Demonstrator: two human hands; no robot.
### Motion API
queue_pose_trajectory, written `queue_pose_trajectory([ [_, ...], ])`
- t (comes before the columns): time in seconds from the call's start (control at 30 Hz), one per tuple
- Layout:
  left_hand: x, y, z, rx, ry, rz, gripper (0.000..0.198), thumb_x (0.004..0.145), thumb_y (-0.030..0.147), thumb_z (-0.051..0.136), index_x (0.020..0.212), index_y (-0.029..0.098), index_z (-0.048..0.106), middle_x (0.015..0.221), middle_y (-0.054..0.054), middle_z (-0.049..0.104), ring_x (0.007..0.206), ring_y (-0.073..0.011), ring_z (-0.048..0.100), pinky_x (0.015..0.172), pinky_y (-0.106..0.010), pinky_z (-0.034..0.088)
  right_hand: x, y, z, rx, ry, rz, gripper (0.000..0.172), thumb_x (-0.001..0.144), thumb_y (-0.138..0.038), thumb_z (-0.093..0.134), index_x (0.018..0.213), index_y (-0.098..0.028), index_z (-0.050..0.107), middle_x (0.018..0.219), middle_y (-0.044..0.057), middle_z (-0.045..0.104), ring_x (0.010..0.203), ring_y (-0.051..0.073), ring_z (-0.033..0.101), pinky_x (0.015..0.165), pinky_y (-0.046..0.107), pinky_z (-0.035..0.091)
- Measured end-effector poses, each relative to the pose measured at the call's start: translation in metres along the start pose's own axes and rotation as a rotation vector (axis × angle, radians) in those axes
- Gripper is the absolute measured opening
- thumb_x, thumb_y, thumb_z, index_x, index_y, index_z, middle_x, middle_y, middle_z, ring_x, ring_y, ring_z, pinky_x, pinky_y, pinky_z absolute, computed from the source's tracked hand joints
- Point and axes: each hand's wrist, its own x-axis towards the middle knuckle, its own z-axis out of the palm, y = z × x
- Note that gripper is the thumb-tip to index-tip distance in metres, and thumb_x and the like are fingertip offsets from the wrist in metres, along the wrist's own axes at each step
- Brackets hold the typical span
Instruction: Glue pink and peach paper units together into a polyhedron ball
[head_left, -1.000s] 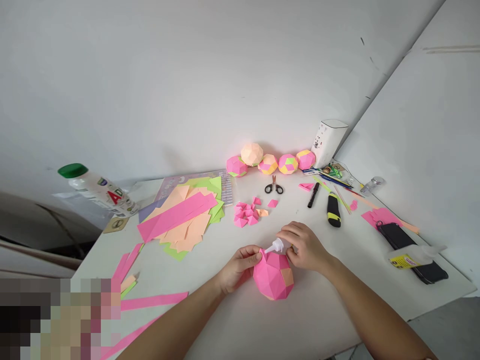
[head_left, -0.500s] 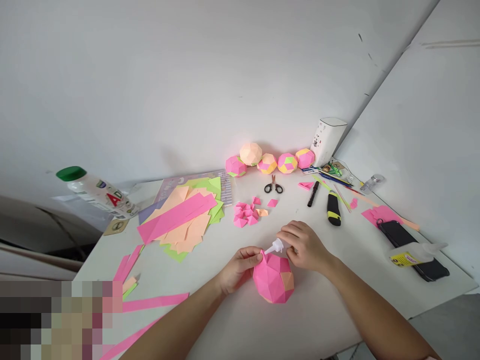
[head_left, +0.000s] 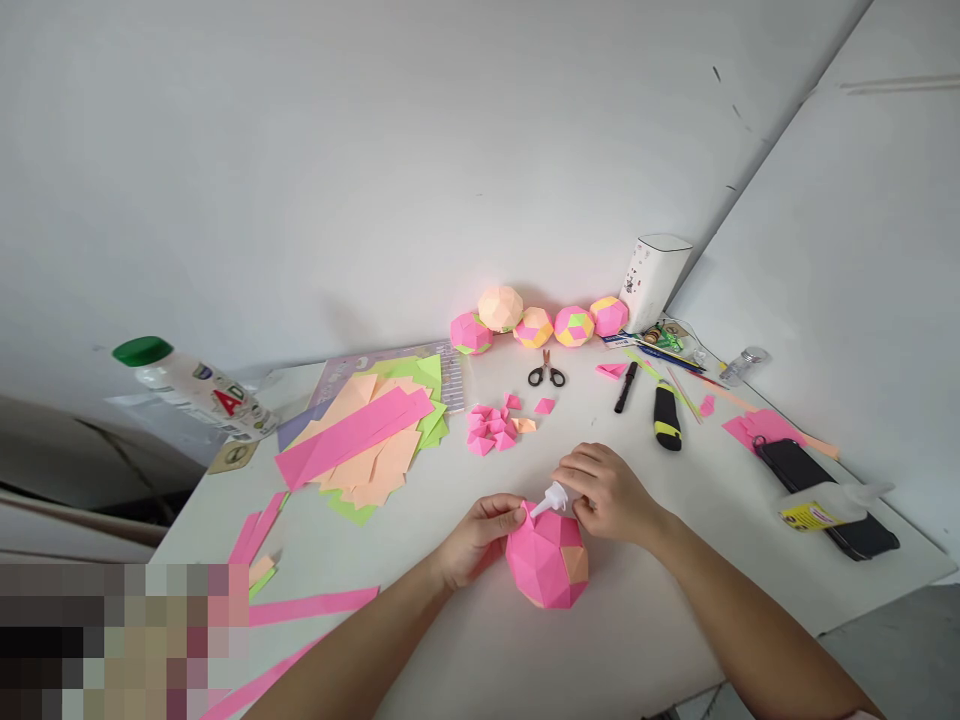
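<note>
A pink faceted paper ball (head_left: 546,568) with one peach facet faces me at the table's near side. With thumb and fingers, my left hand (head_left: 484,535) pinches its upper left edge. My right hand (head_left: 611,492) is closed round a small glue bottle, whose body its fingers mostly hide. The white nozzle (head_left: 553,497) of that bottle points down and left, its tip at the ball's top edge beside my left fingers. Beyond the hands lies a cluster of small folded pink paper pieces (head_left: 491,428), with a peach piece (head_left: 524,426) beside it.
Several finished paper balls (head_left: 574,326) line the wall near a white container (head_left: 656,283). Scissors (head_left: 547,370), a black marker (head_left: 626,388) and a box cutter (head_left: 666,418) lie nearer. Paper sheets (head_left: 375,440) and a green-capped bottle (head_left: 196,388) are left; another glue bottle (head_left: 821,509) rests on a phone at right.
The nozzle tip has shifted slightly right and down along the ball's top edge. Both hands keep their hold, and the ball stays almost in place.
</note>
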Motion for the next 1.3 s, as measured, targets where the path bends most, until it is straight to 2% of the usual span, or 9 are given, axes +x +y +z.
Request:
queue_pose_trajectory([
  [0.43,-0.0002,-0.0001,0.0001,0.008,0.007,-0.015,0.017,0.072,0.029,0.072,0.071,0.013,0.069,0.064,-0.001,0.058,0.059,-0.0108,0.05,0.06,-0.024,0.035,0.0011,0.0009,0.0013,-0.059,0.02,-0.009,0.046,0.056,0.005,0.042,0.092,-0.018,0.059,0.083,0.004,0.064,0.08,0.02,0.051,0.069,0.033,0.043],
  [0.7,-0.0004,0.0012,0.0001,-0.027,0.043,-0.019,0.018,0.069,0.03,0.075,0.069,0.014,0.068,0.062,-0.001,0.059,0.058,-0.0114,0.051,0.06,-0.024,0.036,0.0026,0.0042,0.0013,-0.12,-0.013,-0.062,0.043,0.068,0.008,0.039,0.097,-0.018,0.057,0.093,0.005,0.068,0.085,0.018,0.056,0.073,0.033,0.043],
  [1.0,0.001,-0.0016,-0.0034,-0.04,0.048,-0.015,0.017,0.069,0.029,0.074,0.069,0.013,0.067,0.063,-0.001,0.058,0.058,-0.0106,0.051,0.059,-0.023,0.035,0.0018,0.0032,0.0013,-0.207,-0.056,-0.092,0.031,0.081,0.007,0.037,0.091,-0.017,0.055,0.089,0.005,0.065,0.073,0.016,0.053,0.067,0.031,0.039],
  [1.3,0.0006,-0.0017,-0.0037,-0.05,0.035,-0.011,0.016,0.071,0.028,0.073,0.069,0.014,0.067,0.063,-0.001,0.059,0.058,-0.0105,0.051,0.059,-0.023,0.036,0.0033,0.0015,0.0017,-0.265,-0.033,-0.113,0.034,0.086,0.004,0.036,0.105,-0.017,0.055,0.09,0.007,0.065,0.079,0.018,0.055,0.069,0.033,0.04],
])
